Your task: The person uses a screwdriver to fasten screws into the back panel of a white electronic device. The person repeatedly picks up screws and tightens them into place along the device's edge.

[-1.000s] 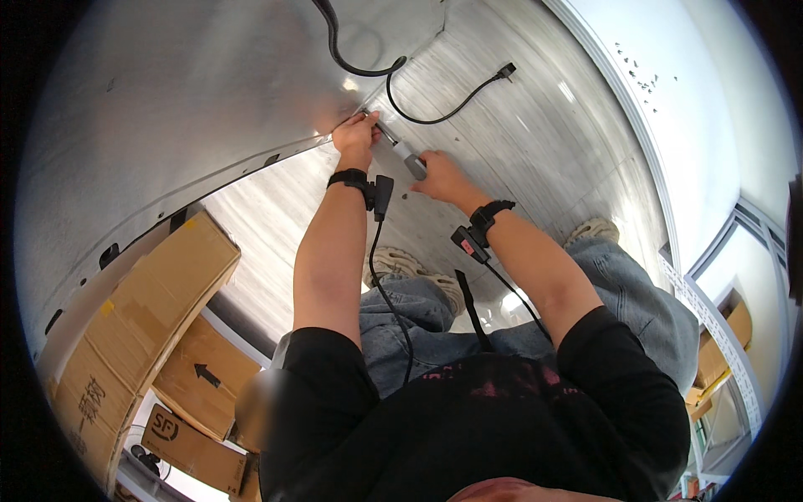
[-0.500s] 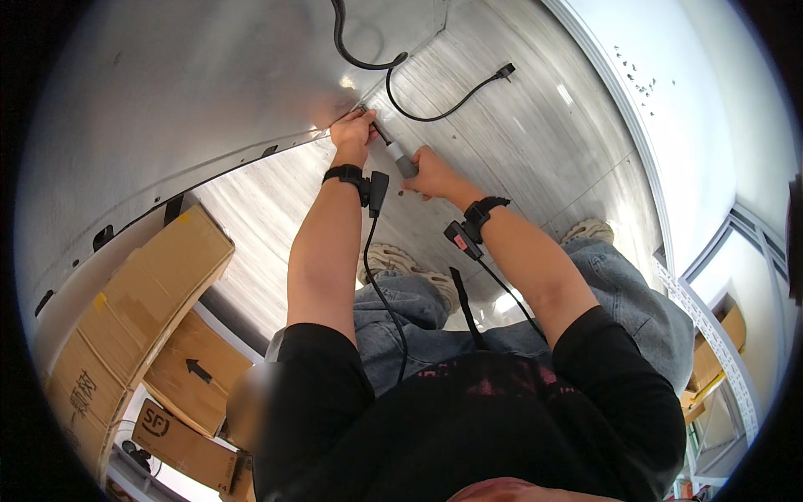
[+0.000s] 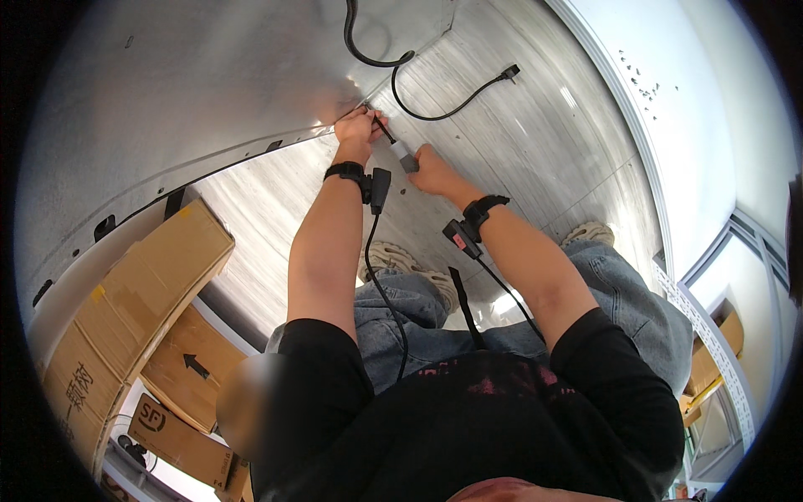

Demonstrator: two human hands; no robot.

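My right hand is wrapped round the grey-and-white handle of a screwdriver. Its dark shaft slants up and left to the lower edge of a large grey metal panel. At that edge, my left hand has its fingers closed about the far end of the shaft. The screwdriver's tip, and whatever it meets there, are hidden by those fingers. Each wrist wears a black strap with a small cabled device.
A black power cord with a plug lies on the wood-look floor beyond my hands. Cardboard boxes are stacked at left. A white wall runs along the right, near a white perforated shelf frame. My shoes rest close behind my hands.
The fingers of my right hand have drawn in closer round the screwdriver handle. My left fingers have shifted slightly at the shaft's end. The whole view has moved a little.
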